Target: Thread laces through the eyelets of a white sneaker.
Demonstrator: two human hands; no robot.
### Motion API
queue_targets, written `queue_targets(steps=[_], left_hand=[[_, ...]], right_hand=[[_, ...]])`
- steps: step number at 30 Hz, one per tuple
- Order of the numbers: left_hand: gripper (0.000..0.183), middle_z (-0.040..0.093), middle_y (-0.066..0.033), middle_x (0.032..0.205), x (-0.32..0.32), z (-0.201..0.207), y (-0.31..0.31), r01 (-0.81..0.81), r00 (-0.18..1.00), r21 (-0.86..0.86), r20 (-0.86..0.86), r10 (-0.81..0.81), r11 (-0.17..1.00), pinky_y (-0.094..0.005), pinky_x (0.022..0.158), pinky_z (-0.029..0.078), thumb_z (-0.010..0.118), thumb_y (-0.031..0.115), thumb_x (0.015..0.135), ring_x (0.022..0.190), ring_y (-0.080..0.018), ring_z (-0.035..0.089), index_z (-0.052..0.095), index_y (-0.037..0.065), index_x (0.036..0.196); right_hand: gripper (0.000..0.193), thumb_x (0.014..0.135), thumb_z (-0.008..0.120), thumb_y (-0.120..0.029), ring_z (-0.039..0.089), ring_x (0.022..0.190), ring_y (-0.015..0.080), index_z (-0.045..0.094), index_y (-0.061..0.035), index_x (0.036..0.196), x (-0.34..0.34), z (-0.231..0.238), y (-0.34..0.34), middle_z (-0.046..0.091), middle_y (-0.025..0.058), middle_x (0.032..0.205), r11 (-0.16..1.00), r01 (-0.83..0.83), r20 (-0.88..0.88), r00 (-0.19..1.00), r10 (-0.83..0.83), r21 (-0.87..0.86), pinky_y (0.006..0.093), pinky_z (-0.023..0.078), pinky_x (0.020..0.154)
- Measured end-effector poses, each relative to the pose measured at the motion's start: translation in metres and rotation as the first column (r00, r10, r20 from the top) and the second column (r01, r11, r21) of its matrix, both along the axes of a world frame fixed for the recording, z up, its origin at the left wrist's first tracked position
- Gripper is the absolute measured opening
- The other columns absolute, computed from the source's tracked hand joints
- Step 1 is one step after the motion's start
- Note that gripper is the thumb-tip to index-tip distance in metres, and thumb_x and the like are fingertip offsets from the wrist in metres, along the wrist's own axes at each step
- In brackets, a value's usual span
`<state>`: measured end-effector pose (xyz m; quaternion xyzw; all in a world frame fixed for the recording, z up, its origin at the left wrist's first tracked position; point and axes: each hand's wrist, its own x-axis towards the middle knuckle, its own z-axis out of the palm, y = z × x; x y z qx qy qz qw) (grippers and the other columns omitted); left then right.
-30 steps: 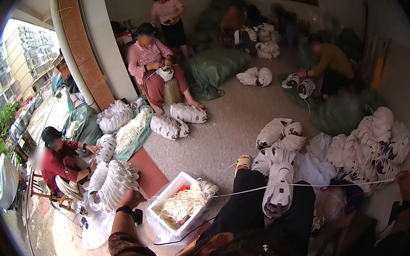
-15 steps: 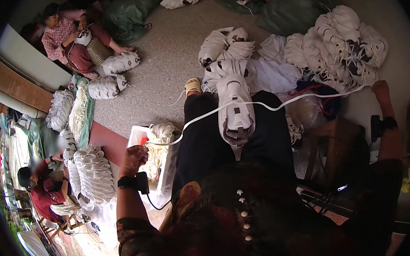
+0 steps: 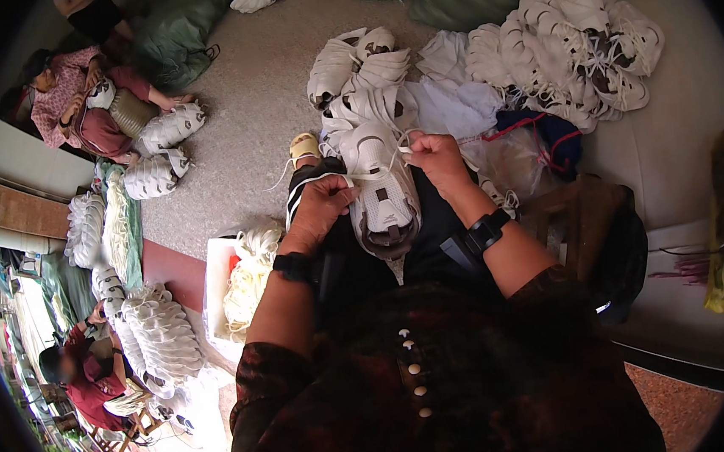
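Observation:
A white shoe upper [image 3: 383,192] lies on my lap between my thighs, its dark-edged collar toward me and its toe pointing away. A white shoelace [image 3: 368,175] runs across it near the toe. My left hand [image 3: 323,205] is closed on the lace at the upper's left edge, and a loop of lace hangs from there over my left thigh. At the right edge my right hand [image 3: 437,162] pinches the other side of the lace between thumb and fingers. Both hands are close to the upper. How far the lace is threaded cannot be made out.
Beside my left leg a white box [image 3: 216,288] holds bundled cream laces [image 3: 255,273]. Beyond my knees sit stacked white uppers [image 3: 354,69], with a larger pile [image 3: 569,48] at the far right. A wooden stool [image 3: 578,217] stands right. Two people work at the left.
My hands have come in from wide apart, where the lace was stretched out between them, to both sides of the upper. The view has shifted slightly.

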<state>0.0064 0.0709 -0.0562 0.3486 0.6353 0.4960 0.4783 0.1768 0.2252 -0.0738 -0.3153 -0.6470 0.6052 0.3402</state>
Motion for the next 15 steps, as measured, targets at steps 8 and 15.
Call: queue_targets(steps=[8,15], left_hand=[[0.014,0.051,0.0054,0.062,-0.004,-0.007,-0.001,-0.006,0.998,0.05,-0.06,0.009,0.999,-0.0193,0.052,0.04,0.063,0.01,0.082,0.056,-0.0031,0.044,0.057,0.004,0.071],[0.015,0.05,0.0053,0.062,-0.005,-0.011,-0.008,-0.019,0.998,0.094,-0.052,0.024,0.995,-0.0191,0.053,0.04,0.063,0.01,0.082,0.056,-0.0033,0.044,0.056,0.004,0.07]], right_hand=[[0.011,0.061,0.072,-0.004,0.058,0.07,0.021,0.065,-0.0017,0.069,-0.008,0.0,-0.006,0.06,0.0118,0.071,0.941,-0.035,0.221,0.974,-0.043,0.337,0.03,0.046,0.065],[0.003,0.065,0.061,-0.006,0.057,0.068,0.0318,0.059,-0.0056,0.062,-0.017,0.002,-0.022,0.058,0.0141,0.068,0.78,-0.019,0.342,0.905,-0.253,0.626,0.0391,0.045,0.059]])
